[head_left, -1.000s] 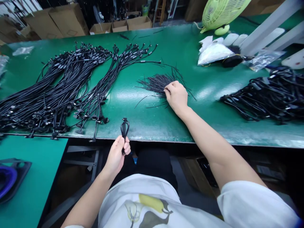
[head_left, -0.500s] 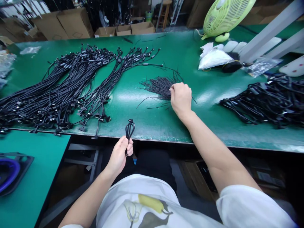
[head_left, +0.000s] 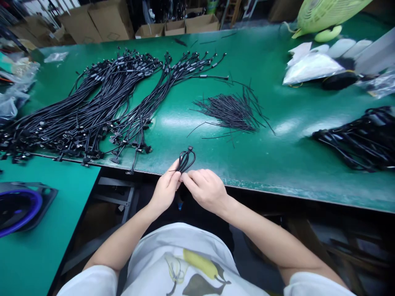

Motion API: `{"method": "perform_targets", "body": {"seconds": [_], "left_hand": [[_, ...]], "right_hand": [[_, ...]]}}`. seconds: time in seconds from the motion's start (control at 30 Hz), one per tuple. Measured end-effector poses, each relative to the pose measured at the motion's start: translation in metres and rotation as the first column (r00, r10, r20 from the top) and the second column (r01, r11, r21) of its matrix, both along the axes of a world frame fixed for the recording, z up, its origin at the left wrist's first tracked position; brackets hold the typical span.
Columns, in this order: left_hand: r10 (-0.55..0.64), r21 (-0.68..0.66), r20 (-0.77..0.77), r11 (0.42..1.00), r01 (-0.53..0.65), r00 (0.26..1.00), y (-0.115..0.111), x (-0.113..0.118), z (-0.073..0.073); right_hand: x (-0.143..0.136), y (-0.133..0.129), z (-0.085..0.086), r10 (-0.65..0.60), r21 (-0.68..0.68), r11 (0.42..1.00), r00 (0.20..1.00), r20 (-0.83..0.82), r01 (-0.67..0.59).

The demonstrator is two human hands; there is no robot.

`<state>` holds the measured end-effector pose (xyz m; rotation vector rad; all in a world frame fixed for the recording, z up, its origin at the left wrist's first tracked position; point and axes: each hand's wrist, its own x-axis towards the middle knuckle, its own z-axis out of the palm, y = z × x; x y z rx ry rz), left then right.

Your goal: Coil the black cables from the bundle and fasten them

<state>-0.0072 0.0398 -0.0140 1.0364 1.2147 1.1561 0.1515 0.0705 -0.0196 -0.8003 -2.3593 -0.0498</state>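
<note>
Your left hand (head_left: 166, 190) and right hand (head_left: 205, 190) pinch one folded black cable (head_left: 186, 159) together at the table edge (head_left: 253, 187), its loops fanning toward 12 o'clock. It looks gathered but not visibly tied. Loose ties (head_left: 230, 112) lie at 1 o'clock, many straight cables (head_left: 101, 102) at 10 o'clock, bundled ones (head_left: 361, 137) at 3 o'clock.

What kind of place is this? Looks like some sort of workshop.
Probably a small cable-assembly workshop: loose black cables spread in rows over a green workbench, a heap of thin black ties beside them, and cardboard boxes behind.
</note>
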Motion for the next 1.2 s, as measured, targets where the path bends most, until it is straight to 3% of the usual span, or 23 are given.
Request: {"method": "perform_targets", "body": {"seconds": [0.07,0.13,0.27,0.33,0.43,0.53,0.6,0.7,0.77,0.83,0.9,0.93,1.0,1.07,1.1,1.13,1.2], "left_hand": [[-0.038,0.048,-0.148,0.998,0.046,0.988,0.001,-0.004,-0.001],[-0.112,0.039,-0.198,0.992,0.122,0.974,0.002,-0.007,-0.002],[-0.288,-0.241,0.08,0.923,0.299,0.954,-0.002,-0.014,-0.003],[-0.268,-0.321,0.223,0.888,0.33,0.937,-0.004,-0.016,-0.004],[-0.21,-0.361,0.294,0.879,0.312,0.932,-0.009,-0.018,-0.006],[-0.207,-0.378,0.244,0.879,0.289,0.948,-0.015,-0.019,-0.005],[-0.229,-0.357,0.133,0.896,0.262,0.964,-0.02,-0.019,-0.002],[-0.219,-0.231,-0.085,0.953,0.195,0.972,-0.025,-0.018,0.005],[-0.145,-0.09,-0.152,0.987,0.132,0.978,-0.023,-0.017,0.009],[-0.059,0.03,-0.079,0.998,0.062,0.995,-0.017,-0.018,0.013],[0.002,0.099,0.055,0.995,-0.007,0.999,-0.009,-0.023,0.018],[0.034,0.129,0.083,0.991,-0.044,0.996,-0.007,-0.026,0.021],[0.093,0.222,-0.01,0.971,-0.088,0.996,-0.006,-0.034,0.028],[0.124,0.334,-0.221,0.942,-0.044,0.967,-0.012,-0.039,0.034],[0.109,0.369,-0.316,0.929,0.016,0.942,-0.016,-0.041,0.035],[0.069,0.377,-0.382,0.922,0.087,0.922,-0.019,-0.041,0.035],[-0.042,0.308,-0.401,0.935,0.178,0.915,-0.022,-0.039,0.029]], "right_hand": [[0.006,0.007,0.007,0.157,0.196,0.964,0.981,0.118,-0.178],[0.009,0.013,0.017,0.274,0.266,0.904,0.93,0.243,-0.336],[0.006,0.017,0.033,0.353,0.244,0.831,0.812,0.464,-0.5],[0.003,0.015,0.039,0.363,0.262,0.791,0.769,0.526,-0.553],[-0.004,0.009,0.046,0.305,0.306,0.75,0.718,0.626,-0.586],[-0.01,0.004,0.051,0.231,0.308,0.745,0.662,0.713,-0.592],[-0.014,0.003,0.052,0.199,0.306,0.762,0.656,0.728,-0.57],[-0.02,0.009,0.051,0.189,0.302,0.824,0.736,0.65,-0.478],[-0.025,0.015,0.049,0.208,0.263,0.884,0.829,0.52,-0.387],[-0.032,0.017,0.047,0.203,0.167,0.948,0.918,0.34,-0.272],[-0.038,0.016,0.042,0.169,-0.036,0.985,0.979,0.115,-0.166],[-0.04,0.015,0.039,0.142,-0.185,0.973,0.99,0.007,-0.139],[-0.041,0.014,0.032,0.097,-0.478,0.863,0.982,-0.162,-0.164],[-0.037,0.017,0.029,0.077,-0.654,0.729,0.973,-0.218,-0.204],[-0.034,0.02,0.029,0.067,-0.69,0.696,0.974,-0.214,-0.2],[-0.03,0.023,0.031,0.052,-0.693,0.699,0.978,-0.202,-0.18],[-0.023,0.025,0.036,0.029,-0.604,0.788,0.988,-0.153,-0.117]]}}
